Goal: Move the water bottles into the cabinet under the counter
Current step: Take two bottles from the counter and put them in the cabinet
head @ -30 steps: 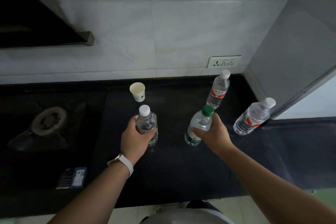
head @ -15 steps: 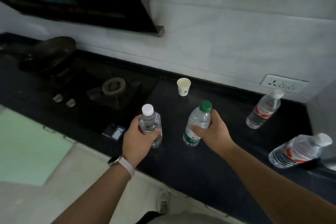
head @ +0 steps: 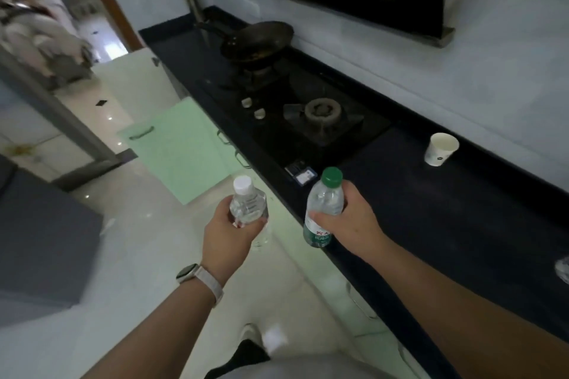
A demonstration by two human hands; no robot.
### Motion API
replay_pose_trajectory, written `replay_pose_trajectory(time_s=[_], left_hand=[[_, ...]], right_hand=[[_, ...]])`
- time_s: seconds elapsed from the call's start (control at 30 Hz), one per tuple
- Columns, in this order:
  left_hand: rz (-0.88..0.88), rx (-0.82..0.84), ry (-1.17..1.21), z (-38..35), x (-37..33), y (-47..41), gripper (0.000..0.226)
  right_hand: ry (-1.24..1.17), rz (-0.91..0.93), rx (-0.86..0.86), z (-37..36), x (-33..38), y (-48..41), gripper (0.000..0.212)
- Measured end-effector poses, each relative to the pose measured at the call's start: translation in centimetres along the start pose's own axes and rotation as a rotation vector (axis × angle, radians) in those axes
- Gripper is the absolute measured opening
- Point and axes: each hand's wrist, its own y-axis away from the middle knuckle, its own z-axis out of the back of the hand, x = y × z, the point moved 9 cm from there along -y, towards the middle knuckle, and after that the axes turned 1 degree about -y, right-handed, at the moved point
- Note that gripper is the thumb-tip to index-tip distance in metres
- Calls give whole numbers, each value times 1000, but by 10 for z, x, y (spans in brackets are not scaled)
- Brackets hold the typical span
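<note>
Beside the counter (head: 462, 224): I was mid-carry.
Left hand (head: 229, 232): gripped white-capped bottle (head: 246, 206).
Right hand (head: 354, 221): gripped green-capped bottle (head: 323, 209).
Next: lower both toward open green cabinet door (head: 181, 148).

we see a white cap (head: 242, 185) on one clear bottle (head: 248, 209) and a green cap (head: 332, 176) on the other, with its green label (head: 317, 235). the counter (head: 462, 209) is black, the paper cup (head: 441, 149) white, the cabinet door (head: 181, 151) pale green.
</note>
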Motion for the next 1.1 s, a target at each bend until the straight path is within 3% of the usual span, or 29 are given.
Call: replay_pose_trajectory(time_s=[0.7, 1.1], left_hand=[[144, -213, 154, 323, 199, -66, 48], [217, -359, 207, 423, 276, -100, 49]], right_hand=[[225, 158, 247, -375, 129, 11, 42], [264, 193, 369, -506, 171, -19, 45]])
